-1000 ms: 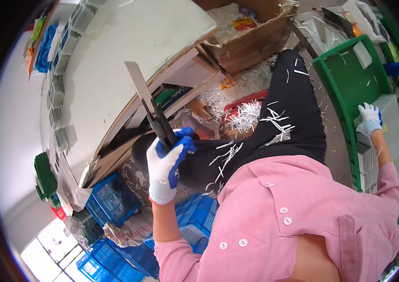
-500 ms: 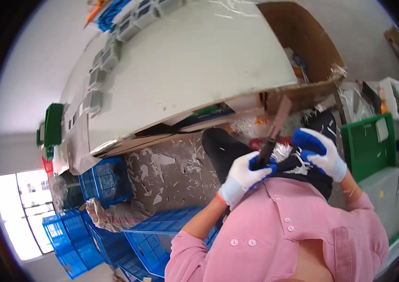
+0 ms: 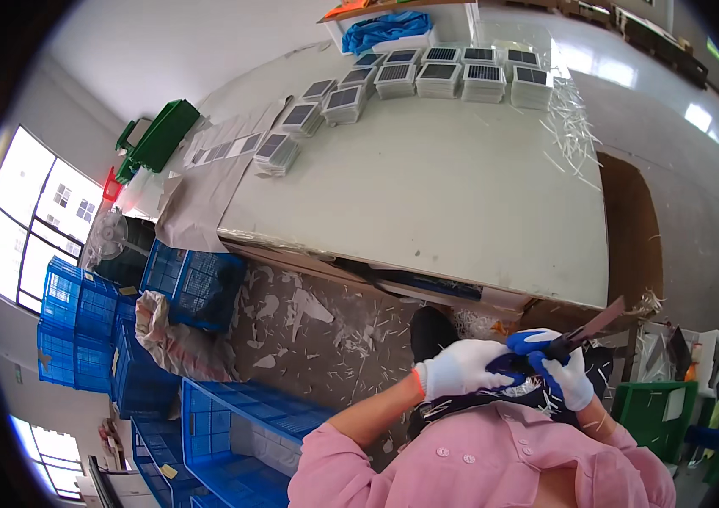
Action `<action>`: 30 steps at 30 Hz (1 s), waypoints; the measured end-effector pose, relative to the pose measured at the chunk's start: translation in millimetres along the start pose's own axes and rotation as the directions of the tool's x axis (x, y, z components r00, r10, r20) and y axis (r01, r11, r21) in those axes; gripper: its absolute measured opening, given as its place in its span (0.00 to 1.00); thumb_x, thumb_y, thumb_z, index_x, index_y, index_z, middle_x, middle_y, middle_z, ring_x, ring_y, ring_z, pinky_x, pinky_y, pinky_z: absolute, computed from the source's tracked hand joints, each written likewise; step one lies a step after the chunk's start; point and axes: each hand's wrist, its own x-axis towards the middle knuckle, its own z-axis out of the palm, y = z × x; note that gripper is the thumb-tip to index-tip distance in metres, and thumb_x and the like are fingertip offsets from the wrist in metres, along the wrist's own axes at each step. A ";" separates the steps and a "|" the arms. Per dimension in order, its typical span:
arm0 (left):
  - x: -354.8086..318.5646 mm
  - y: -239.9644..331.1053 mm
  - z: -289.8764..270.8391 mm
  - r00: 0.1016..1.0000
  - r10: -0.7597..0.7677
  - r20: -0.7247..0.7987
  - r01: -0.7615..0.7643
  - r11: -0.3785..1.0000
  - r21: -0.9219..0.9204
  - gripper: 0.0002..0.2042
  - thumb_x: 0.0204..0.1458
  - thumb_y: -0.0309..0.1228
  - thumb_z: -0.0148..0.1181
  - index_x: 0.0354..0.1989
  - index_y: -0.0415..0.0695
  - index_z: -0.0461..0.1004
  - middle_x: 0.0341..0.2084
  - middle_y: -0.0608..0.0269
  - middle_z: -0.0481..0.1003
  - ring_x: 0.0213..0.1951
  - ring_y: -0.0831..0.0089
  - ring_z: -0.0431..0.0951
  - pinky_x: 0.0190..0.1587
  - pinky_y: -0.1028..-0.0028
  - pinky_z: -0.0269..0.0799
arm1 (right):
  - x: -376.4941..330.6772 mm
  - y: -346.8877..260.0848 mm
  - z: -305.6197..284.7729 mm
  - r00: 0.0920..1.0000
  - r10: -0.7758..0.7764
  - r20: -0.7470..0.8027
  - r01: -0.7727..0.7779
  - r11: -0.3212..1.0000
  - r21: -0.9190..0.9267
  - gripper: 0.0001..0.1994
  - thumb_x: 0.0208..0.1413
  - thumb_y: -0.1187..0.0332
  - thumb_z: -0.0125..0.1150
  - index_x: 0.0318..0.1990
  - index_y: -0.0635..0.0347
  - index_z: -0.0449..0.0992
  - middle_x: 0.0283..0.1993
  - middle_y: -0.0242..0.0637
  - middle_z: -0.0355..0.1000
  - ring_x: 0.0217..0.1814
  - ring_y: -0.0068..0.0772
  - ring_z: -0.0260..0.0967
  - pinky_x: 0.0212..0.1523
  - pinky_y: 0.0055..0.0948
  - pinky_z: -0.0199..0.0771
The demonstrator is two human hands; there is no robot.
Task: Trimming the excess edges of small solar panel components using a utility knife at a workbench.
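My left hand (image 3: 468,369), in a white glove with blue palm and fingers, is closed at the near end of a knife-like tool (image 3: 595,327). The tool has a dark handle and a long, flat brownish blade pointing away to the right. Gloved the same way, my right hand (image 3: 572,383) wraps its fingers round the handle close beside the left. The gloves hide most of the handle, so its exact shape cannot be made out. Under both hands, pale strips (image 3: 528,386) lie on my dark-clad lap.
Beyond my hands stands a white-topped table (image 3: 427,186) bearing stacks of small dark-faced panels (image 3: 440,74) along its far and left sides. A cardboard box (image 3: 630,229) adjoins its right end. Blue crates (image 3: 245,436), a sack (image 3: 180,339) and floor scraps lie left; a green crate (image 3: 654,415) is right.
My right hand, open and apart before, has come onto the tool beside my left. The blade has swung to point further right. The view has shifted, bringing more of the table into sight.
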 end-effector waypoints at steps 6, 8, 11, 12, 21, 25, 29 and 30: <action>14.1 -81.2 -202.6 0.699 -0.318 -0.641 -0.076 0.858 -0.509 0.22 0.60 0.26 0.51 0.64 0.37 0.66 0.49 0.59 0.75 0.41 0.75 0.77 0.47 0.75 0.76 | 114.5 -62.2 -28.9 0.983 0.091 -0.158 -0.035 0.945 0.326 0.21 0.66 0.60 0.56 0.60 0.63 0.68 0.42 0.42 0.77 0.35 0.34 0.78 0.42 0.39 0.81; 36.6 -125.9 -268.2 0.477 -0.337 -0.812 0.182 0.941 -0.284 0.23 0.56 0.24 0.51 0.62 0.39 0.68 0.54 0.53 0.74 0.48 0.69 0.77 0.48 0.73 0.75 | 164.3 -60.1 -37.3 0.979 0.191 -0.078 -0.153 0.926 0.345 0.22 0.66 0.61 0.55 0.63 0.61 0.66 0.42 0.39 0.76 0.32 0.31 0.77 0.37 0.34 0.80; 59.3 -203.0 -356.7 0.386 -0.169 -0.907 0.452 0.892 0.026 0.28 0.50 0.27 0.54 0.64 0.41 0.67 0.54 0.49 0.74 0.51 0.59 0.77 0.53 0.66 0.74 | 249.1 -45.2 -19.0 0.968 0.252 0.008 -0.243 0.923 0.300 0.21 0.65 0.63 0.57 0.62 0.61 0.67 0.46 0.40 0.75 0.35 0.33 0.77 0.37 0.34 0.80; 74.1 -213.6 -374.2 0.368 -0.185 -0.911 0.510 0.859 0.031 0.31 0.47 0.29 0.55 0.65 0.42 0.65 0.55 0.48 0.74 0.53 0.55 0.76 0.56 0.64 0.72 | 275.4 -38.1 -16.4 0.966 0.257 0.031 -0.255 0.923 0.288 0.20 0.64 0.64 0.58 0.61 0.60 0.68 0.48 0.40 0.75 0.36 0.34 0.77 0.37 0.34 0.80; 108.7 -309.6 -472.4 0.314 -0.360 -0.879 0.625 0.775 -0.094 0.43 0.43 0.28 0.57 0.74 0.50 0.51 0.39 0.48 0.80 0.28 0.62 0.80 0.34 0.68 0.76 | 523.9 15.3 53.8 0.922 0.356 0.149 -0.386 0.829 0.405 0.16 0.60 0.67 0.61 0.55 0.57 0.70 0.50 0.40 0.75 0.50 0.42 0.76 0.52 0.41 0.79; 126.5 -293.9 -475.6 0.339 -0.298 -0.893 0.695 0.718 0.024 0.45 0.43 0.28 0.57 0.75 0.52 0.47 0.33 0.51 0.80 0.27 0.63 0.80 0.33 0.68 0.76 | 601.7 42.2 61.7 0.941 0.312 0.135 -0.338 0.820 0.462 0.17 0.59 0.68 0.61 0.55 0.58 0.70 0.48 0.46 0.75 0.51 0.45 0.76 0.53 0.44 0.79; 124.4 -291.6 -495.0 0.385 -0.427 -0.818 0.698 0.715 -0.044 0.48 0.41 0.29 0.58 0.75 0.50 0.44 0.39 0.47 0.79 0.37 0.55 0.80 0.41 0.64 0.75 | 632.6 55.0 85.3 0.976 0.211 0.053 -0.210 0.850 0.484 0.18 0.60 0.67 0.58 0.56 0.60 0.68 0.51 0.52 0.74 0.51 0.47 0.76 0.53 0.46 0.78; 126.8 -291.6 -499.7 0.426 -0.466 -0.775 0.660 0.746 -0.086 0.49 0.39 0.29 0.59 0.75 0.49 0.42 0.44 0.43 0.79 0.45 0.49 0.80 0.49 0.60 0.75 | 639.0 59.7 84.6 0.976 0.210 0.050 -0.208 0.850 0.484 0.18 0.60 0.67 0.58 0.56 0.60 0.68 0.51 0.52 0.74 0.51 0.47 0.76 0.53 0.46 0.78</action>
